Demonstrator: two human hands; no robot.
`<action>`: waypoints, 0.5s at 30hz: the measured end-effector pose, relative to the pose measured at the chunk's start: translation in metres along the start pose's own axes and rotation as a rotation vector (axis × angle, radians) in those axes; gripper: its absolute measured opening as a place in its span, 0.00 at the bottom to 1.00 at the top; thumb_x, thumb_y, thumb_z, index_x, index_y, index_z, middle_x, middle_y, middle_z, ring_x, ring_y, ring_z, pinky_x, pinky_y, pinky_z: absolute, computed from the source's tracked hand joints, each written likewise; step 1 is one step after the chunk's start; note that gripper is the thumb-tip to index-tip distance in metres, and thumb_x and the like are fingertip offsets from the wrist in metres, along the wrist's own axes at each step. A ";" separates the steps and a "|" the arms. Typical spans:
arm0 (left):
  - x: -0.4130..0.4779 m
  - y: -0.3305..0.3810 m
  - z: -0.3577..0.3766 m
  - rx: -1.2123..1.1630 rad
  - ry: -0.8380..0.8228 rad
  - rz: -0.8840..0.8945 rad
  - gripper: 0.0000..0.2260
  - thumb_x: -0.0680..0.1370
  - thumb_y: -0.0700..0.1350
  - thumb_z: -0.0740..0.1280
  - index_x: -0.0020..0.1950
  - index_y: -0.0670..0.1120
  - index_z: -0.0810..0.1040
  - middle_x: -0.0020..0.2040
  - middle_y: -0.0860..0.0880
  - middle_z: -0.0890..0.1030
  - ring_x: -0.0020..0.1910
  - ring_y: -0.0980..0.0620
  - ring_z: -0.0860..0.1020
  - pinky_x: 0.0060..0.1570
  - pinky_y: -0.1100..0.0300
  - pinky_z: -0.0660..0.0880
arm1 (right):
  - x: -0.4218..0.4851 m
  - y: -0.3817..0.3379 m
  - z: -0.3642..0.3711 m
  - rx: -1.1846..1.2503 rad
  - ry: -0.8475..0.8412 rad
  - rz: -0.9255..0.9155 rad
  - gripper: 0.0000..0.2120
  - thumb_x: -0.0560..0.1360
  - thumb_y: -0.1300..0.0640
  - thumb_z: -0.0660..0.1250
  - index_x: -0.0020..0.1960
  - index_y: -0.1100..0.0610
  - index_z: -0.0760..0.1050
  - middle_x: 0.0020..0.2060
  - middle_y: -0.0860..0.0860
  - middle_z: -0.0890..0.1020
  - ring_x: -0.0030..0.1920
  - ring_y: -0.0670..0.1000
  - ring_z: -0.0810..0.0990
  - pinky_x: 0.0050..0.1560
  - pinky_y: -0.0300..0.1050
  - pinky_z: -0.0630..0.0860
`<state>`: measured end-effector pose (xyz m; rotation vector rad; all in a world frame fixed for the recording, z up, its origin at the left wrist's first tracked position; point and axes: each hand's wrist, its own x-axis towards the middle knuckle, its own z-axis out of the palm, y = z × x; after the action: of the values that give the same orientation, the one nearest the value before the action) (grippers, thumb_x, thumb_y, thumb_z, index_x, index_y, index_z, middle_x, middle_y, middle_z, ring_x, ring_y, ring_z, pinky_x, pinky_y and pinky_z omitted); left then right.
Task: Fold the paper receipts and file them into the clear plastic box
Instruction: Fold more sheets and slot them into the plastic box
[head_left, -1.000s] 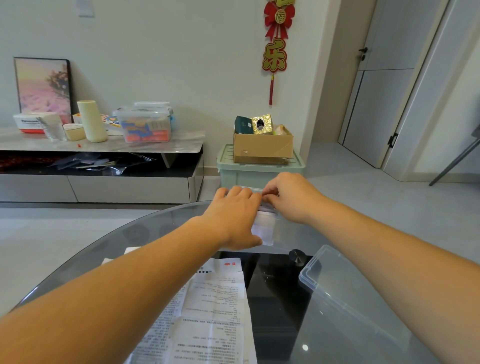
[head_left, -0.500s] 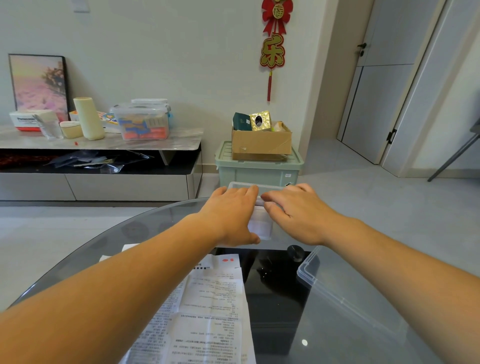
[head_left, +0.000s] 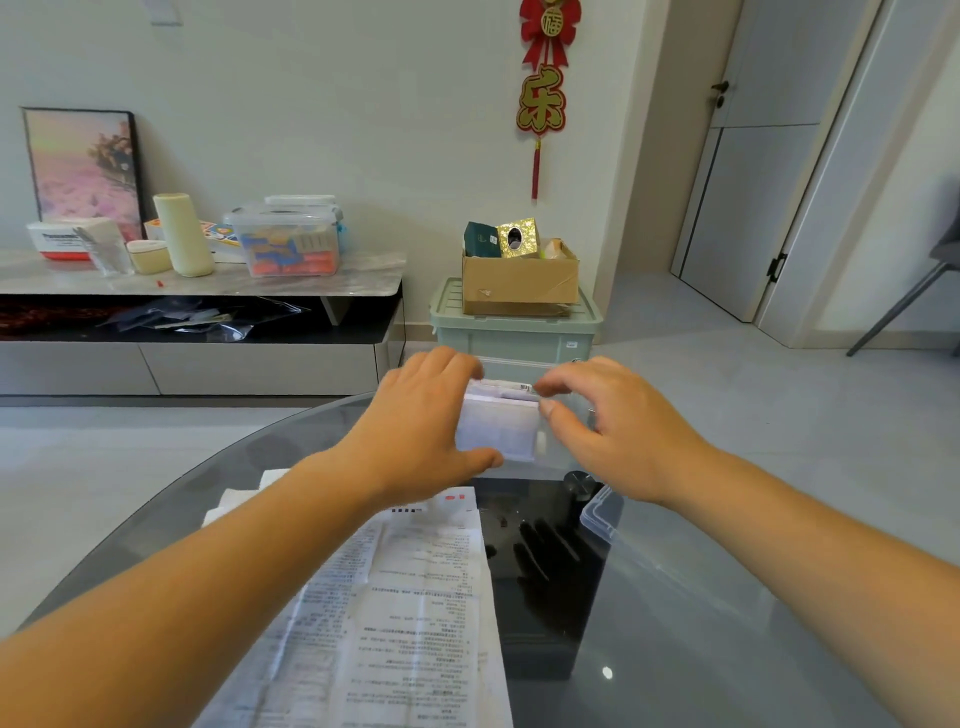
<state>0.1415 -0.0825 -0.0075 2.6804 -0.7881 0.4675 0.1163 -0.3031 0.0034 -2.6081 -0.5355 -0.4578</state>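
Note:
The clear plastic box (head_left: 541, 448) stands at the far edge of the glass table. A stack of folded white receipts (head_left: 498, 426) stands upright inside it. My left hand (head_left: 421, 421) grips the box's left side, fingers over the top and thumb along the lower front. My right hand (head_left: 608, 426) is at the box's right side, its index finger and thumb pinching the top right corner of the folded receipts. Several unfolded printed receipts (head_left: 415, 597) lie flat on the table in front of me.
The box's clear lid (head_left: 602, 512) lies on the round glass table (head_left: 727, 623) to the right. Beyond the table stand a green storage bin (head_left: 519, 338) with a cardboard box (head_left: 519, 283) on it, and a low cabinet (head_left: 197, 280) on the left.
My right hand has lifted off the top of the box and shifted right, uncovering the folded receipts. My left hand has stayed on the box's left side.

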 end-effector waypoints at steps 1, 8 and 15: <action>-0.016 0.002 -0.006 -0.043 -0.003 -0.015 0.29 0.71 0.63 0.73 0.66 0.55 0.68 0.62 0.57 0.71 0.59 0.56 0.70 0.62 0.59 0.72 | -0.013 -0.008 -0.002 0.032 -0.018 0.004 0.11 0.81 0.48 0.61 0.60 0.47 0.78 0.51 0.38 0.77 0.54 0.41 0.73 0.54 0.40 0.72; -0.134 0.009 -0.045 -0.134 -0.257 -0.099 0.08 0.77 0.60 0.68 0.48 0.59 0.73 0.48 0.63 0.75 0.47 0.62 0.74 0.48 0.67 0.74 | -0.115 -0.078 -0.004 0.195 -0.343 0.001 0.10 0.77 0.41 0.65 0.56 0.40 0.78 0.58 0.31 0.76 0.63 0.33 0.69 0.66 0.39 0.69; -0.209 0.036 -0.065 -0.046 -0.374 -0.022 0.18 0.74 0.68 0.62 0.60 0.62 0.74 0.62 0.67 0.68 0.61 0.65 0.68 0.66 0.66 0.64 | -0.170 -0.142 0.000 0.218 -0.575 -0.052 0.21 0.78 0.38 0.64 0.68 0.41 0.72 0.74 0.33 0.63 0.68 0.30 0.56 0.73 0.34 0.52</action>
<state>-0.0597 0.0104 -0.0234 2.7659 -0.8520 -0.0628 -0.0935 -0.2349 -0.0146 -2.4943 -0.7844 0.3379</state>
